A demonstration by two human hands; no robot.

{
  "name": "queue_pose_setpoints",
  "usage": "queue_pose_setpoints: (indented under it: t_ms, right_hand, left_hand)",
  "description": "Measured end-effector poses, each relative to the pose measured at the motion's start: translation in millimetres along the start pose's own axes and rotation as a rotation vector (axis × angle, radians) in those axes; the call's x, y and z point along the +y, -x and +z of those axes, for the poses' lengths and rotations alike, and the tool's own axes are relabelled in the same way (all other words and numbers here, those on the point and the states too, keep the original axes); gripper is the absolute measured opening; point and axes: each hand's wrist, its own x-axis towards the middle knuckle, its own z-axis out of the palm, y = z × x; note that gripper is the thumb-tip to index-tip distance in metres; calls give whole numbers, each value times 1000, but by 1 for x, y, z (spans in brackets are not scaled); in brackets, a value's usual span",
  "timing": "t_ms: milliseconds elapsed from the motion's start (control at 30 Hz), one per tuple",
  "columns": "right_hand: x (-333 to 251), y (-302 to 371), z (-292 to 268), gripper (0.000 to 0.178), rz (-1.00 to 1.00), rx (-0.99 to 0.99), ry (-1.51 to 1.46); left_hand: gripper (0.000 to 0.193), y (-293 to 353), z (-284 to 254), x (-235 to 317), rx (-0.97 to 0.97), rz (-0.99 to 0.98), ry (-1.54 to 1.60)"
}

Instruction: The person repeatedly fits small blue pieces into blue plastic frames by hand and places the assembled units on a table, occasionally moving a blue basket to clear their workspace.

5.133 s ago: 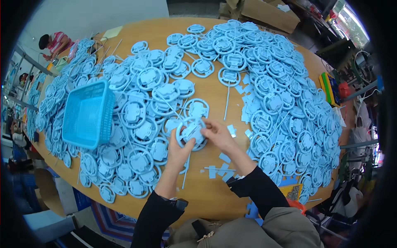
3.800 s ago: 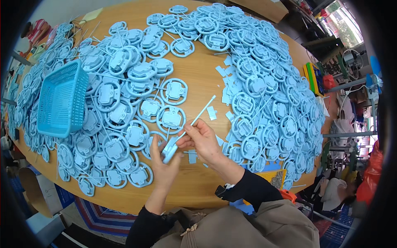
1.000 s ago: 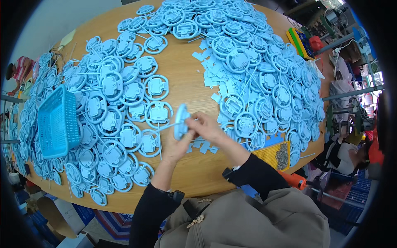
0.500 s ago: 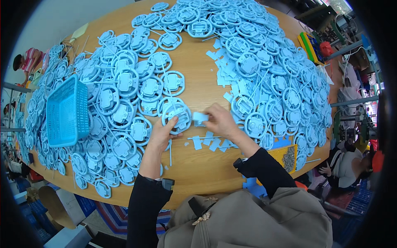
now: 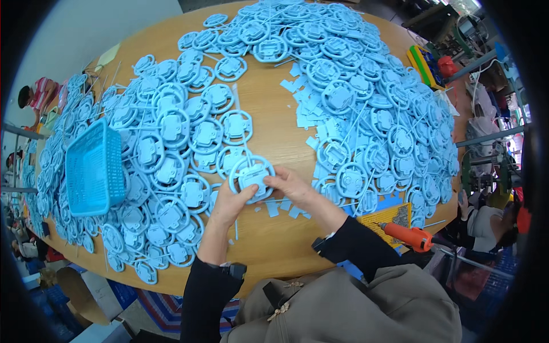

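A light blue plastic ring-shaped part (image 5: 267, 166) with a boxy centre is held over the table by both my hands. My left hand (image 5: 230, 204) grips its lower left side, the thumb lying on the centre. From the right, my right hand (image 5: 293, 187) closes on the rim, with its thumb on the centre's right edge. A small flat blue cover (image 5: 250, 176) appears to lie over that centre; how it is seated I cannot tell. Loose flat blue pieces (image 5: 273, 209) lie on the table just below the hands.
Heaps of similar ring parts (image 5: 171, 123) fill the left, far and right sides of the wooden table (image 5: 266, 123). A blue basket (image 5: 94, 171) rests on the left heap. At right are a yellow tray (image 5: 374, 222) of small metal screws and an orange electric screwdriver (image 5: 407, 235).
My right hand has moved left and down onto the ring part; the cover it held apart now appears over the centre. The orange screwdriver has come into view at right.
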Motion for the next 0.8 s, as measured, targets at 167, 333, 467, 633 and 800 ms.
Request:
queue_pose_setpoints:
  t_ms: [167,333,467,633,800]
  right_hand:
    - [6,3,2,39,52,148,408]
    - [-41,33,-82,61,-535,682,1537]
    - [-35,46,-115,61,-246,944,1779]
    - [-38,52,-71,60,-565,760,1494]
    - [-26,51,29,59,-722,383,1431]
  left_hand:
    - [40,3,6,6,235,58,-413]
    - [46,-20,-39,70,321,221,-7]
    - [51,-29,-81,99,518,135,206]
    - [78,0,-21,20,29,-67,-273]
    - [55,20,22,-2,-33,-180,108]
